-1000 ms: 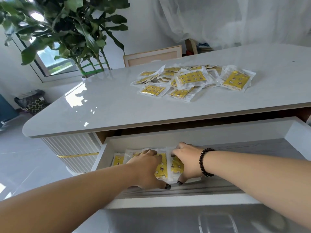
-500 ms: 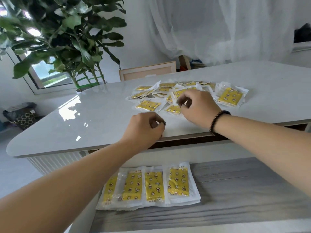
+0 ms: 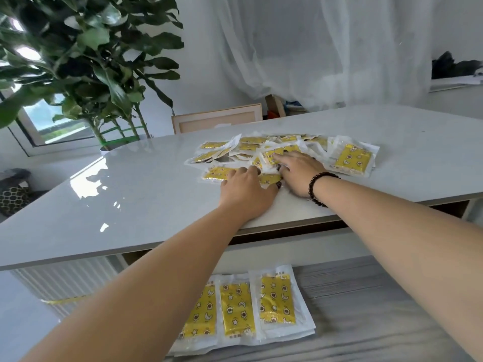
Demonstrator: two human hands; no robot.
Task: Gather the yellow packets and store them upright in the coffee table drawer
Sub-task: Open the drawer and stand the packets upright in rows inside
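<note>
A loose pile of yellow packets point(image 3: 350, 159) in clear wrappers lies on the white coffee table point(image 3: 146, 194). My left hand point(image 3: 247, 190) rests flat on the near edge of the pile, fingers spread over a packet point(image 3: 217, 173). My right hand point(image 3: 298, 173), with a dark bead bracelet on the wrist, lies on the pile beside it, fingers reaching over packets. Neither hand has a packet lifted. Below the tabletop the drawer point(image 3: 366, 309) stands pulled out, with a row of yellow packets point(image 3: 277, 299) lying side by side on its grey floor; my left forearm hides the leftmost ones.
A large leafy plant point(image 3: 86, 64) stands behind the table's far left corner. A framed board point(image 3: 217, 118) leans beyond the far edge. White curtains hang behind. A dark patterned bag point(image 3: 13, 194) sits on the floor at left.
Both hands have come up out of the drawer and moved forward onto the pile on the tabletop. The left hand, earlier closed near the table edge, now lies spread on the packets.
</note>
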